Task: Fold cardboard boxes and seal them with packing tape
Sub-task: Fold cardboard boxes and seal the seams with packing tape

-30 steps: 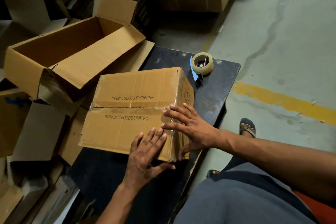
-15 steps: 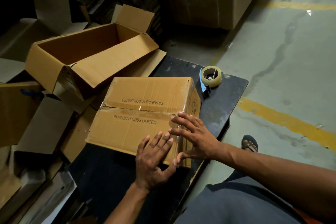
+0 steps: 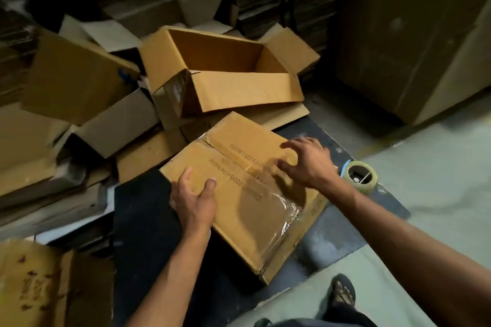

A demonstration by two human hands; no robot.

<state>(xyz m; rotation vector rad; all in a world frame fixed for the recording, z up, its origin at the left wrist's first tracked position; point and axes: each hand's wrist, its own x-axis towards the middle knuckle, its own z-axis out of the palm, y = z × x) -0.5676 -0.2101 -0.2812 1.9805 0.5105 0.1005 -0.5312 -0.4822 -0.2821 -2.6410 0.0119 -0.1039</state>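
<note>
From the head camera, the sealed box lies on a dark table between the two hands. Its top carries "FOODS LIMITED" in dark print just right of the left hand's thumb; the word before it is blurred. A second line, upside down, runs under the right hand's fingers, and only "LIMITED" reads there. Clear tape shines along the centre seam and wrinkles over the near edge.

The left hand comes in from below with the forearm straight. Its thumb lies on the top face and its fingers curl over the box's left edge, gripping that edge. The right hand reaches across from the right, palm down, fingers spread and nearly straight, resting flat on the top by the far right corner and holding nothing.

Just beyond the right wrist a tape dispenser sits on the table, near the box's right side but apart from it. Beyond the left hand an open box rests among a pile of flattened cardboard. Bare table shows below the left hand. Right of the right forearm is pale floor, where a sandalled foot stands.
</note>
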